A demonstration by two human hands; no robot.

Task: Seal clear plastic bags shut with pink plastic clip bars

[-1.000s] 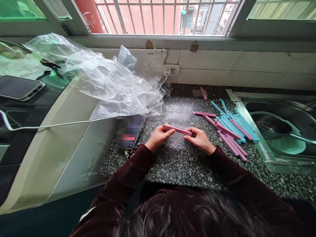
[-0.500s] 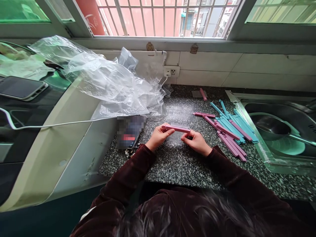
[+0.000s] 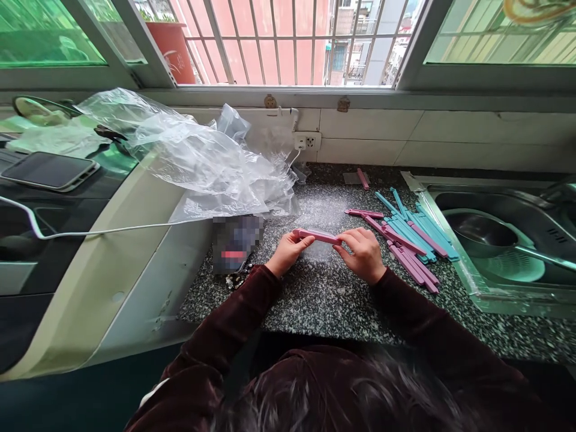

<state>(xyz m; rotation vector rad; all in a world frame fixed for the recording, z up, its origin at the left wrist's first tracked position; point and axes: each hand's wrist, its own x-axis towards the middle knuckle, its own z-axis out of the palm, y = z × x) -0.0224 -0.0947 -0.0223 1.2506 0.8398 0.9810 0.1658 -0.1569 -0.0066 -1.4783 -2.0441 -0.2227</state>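
Over the counter, a pink bag-sealing clip (image 3: 318, 236) is held level between both hands. My left hand (image 3: 288, 252) pinches its left end between thumb and fingers. At the other end, the thumb and fingers of my right hand (image 3: 361, 254) close on the clip. A strip of clear plastic (image 3: 318, 229) shows along its far side; whether it is caught in the clip I cannot tell. To the right lie several loose pink clips (image 3: 411, 262) beside a heap of blue clips (image 3: 405, 225).
Crumpled clear plastic bags (image 3: 216, 162) spread over the back left. A partly blurred phone (image 3: 236, 243) lies left of my hands. One pink clip (image 3: 362, 179) rests near the wall. On the right is a metal sink (image 3: 472, 282) with a pan (image 3: 481, 231) inside.
My right hand has turned, its fingers now closing over the clip's right end from above. The whole view has shifted slightly, showing more of the window.
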